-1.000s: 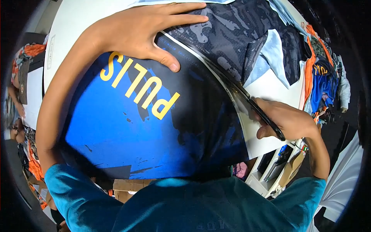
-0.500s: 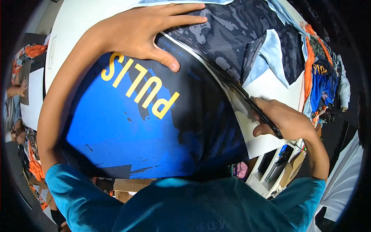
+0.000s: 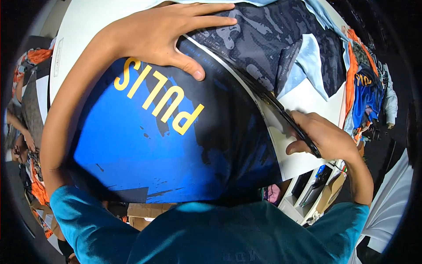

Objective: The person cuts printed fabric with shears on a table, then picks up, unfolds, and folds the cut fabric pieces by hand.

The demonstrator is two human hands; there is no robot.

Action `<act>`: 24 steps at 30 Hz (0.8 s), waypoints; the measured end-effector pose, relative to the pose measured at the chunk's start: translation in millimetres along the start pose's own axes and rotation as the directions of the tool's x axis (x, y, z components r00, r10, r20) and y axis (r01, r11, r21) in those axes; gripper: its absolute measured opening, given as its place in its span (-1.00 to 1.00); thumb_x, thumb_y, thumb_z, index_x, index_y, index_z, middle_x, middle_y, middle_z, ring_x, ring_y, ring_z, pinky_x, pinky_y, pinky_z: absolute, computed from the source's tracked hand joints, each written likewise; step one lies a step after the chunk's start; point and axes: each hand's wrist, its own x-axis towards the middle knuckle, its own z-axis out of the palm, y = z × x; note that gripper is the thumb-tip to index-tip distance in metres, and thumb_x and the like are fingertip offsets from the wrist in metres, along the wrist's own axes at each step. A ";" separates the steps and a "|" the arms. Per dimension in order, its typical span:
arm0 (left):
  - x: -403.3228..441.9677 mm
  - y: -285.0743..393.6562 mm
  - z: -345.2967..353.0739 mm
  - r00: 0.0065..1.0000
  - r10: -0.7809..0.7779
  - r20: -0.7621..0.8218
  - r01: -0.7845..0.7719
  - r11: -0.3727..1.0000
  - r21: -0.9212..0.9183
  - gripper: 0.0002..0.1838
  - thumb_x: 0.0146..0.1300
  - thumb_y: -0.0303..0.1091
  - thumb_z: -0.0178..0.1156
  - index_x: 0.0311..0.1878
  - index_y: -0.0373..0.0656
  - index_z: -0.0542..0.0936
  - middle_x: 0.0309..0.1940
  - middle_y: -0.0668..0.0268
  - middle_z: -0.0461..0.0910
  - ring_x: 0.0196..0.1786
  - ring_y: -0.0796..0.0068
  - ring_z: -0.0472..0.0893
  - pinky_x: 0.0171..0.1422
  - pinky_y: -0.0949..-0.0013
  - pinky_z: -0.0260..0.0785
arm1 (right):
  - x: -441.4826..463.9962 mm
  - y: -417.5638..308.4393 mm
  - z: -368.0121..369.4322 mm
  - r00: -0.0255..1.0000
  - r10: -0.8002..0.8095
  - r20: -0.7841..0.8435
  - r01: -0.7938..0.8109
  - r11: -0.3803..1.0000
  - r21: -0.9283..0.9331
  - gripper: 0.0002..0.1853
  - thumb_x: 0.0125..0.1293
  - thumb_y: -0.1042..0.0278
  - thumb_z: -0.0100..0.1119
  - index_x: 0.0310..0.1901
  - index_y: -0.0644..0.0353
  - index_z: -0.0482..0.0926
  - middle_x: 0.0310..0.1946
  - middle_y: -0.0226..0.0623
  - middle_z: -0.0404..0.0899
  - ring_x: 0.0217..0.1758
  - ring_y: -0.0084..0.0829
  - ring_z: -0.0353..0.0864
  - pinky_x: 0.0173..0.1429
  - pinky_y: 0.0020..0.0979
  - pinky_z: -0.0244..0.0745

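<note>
My left hand (image 3: 160,37) lies flat with fingers spread, pressing on the top of a blue and black fabric panel (image 3: 127,141). Yellow letters reading PULIS stand upside down on this panel. Two of its fingers reach onto a dark grey patterned fabric (image 3: 250,35). Black scissors (image 3: 295,124) are gripped in my right hand (image 3: 327,136), their blades pointing up and left along the white-edged border between both fabrics. Exactly where the blades meet the cloth is hard to make out. A light blue underside (image 3: 310,61) shows where the grey fabric folds over.
The white table (image 3: 79,39) runs beneath the fabrics. Orange, blue and camouflage garments (image 3: 367,97) are heaped at its right edge. Shelves (image 3: 303,193) with items stand below right, beside a cardboard box (image 3: 147,210). Another person's hand (image 3: 28,141) shows at far left.
My left hand and the fabrics stay almost in place, and the scissors have barely shifted. At far left, the other person's arms and a dark grey cloth have moved.
</note>
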 end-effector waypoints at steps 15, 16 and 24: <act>-12.5 -73.3 -26.9 0.982 -0.066 0.178 0.101 0.976 -0.193 0.14 -0.10 0.51 0.14 0.46 0.01 0.04 0.48 0.09 -0.14 0.50 -0.05 -0.12 0.51 -0.16 -0.31 | 3.3 -0.1 -12.2 0.997 -0.071 0.038 0.069 0.996 0.059 -0.51 -0.02 0.01 0.39 -0.31 0.24 0.39 -0.45 -0.29 0.47 -0.44 -0.28 0.41 -0.24 -0.31 0.28; -12.8 -70.3 -30.2 0.981 -0.065 0.183 0.100 0.977 -0.186 0.16 -0.11 0.51 0.14 0.46 0.01 0.04 0.48 0.09 -0.14 0.50 -0.05 -0.13 0.51 -0.16 -0.33 | 6.1 2.3 -12.7 0.994 -0.102 0.033 0.100 0.993 0.054 -0.50 0.00 -0.04 0.37 -0.32 0.23 0.38 -0.46 -0.29 0.46 -0.45 -0.28 0.40 -0.25 -0.31 0.28; -12.3 -52.2 -42.7 0.980 -0.044 0.195 0.076 0.985 -0.156 0.22 -0.19 0.57 0.13 0.47 0.02 0.01 0.49 0.10 -0.19 0.50 -0.08 -0.21 0.50 -0.19 -0.43 | 20.0 1.5 -16.8 0.975 -0.220 0.023 0.219 0.974 0.054 -0.40 0.11 -0.30 0.19 -0.35 0.20 0.35 -0.50 -0.33 0.40 -0.49 -0.32 0.35 -0.31 -0.34 0.26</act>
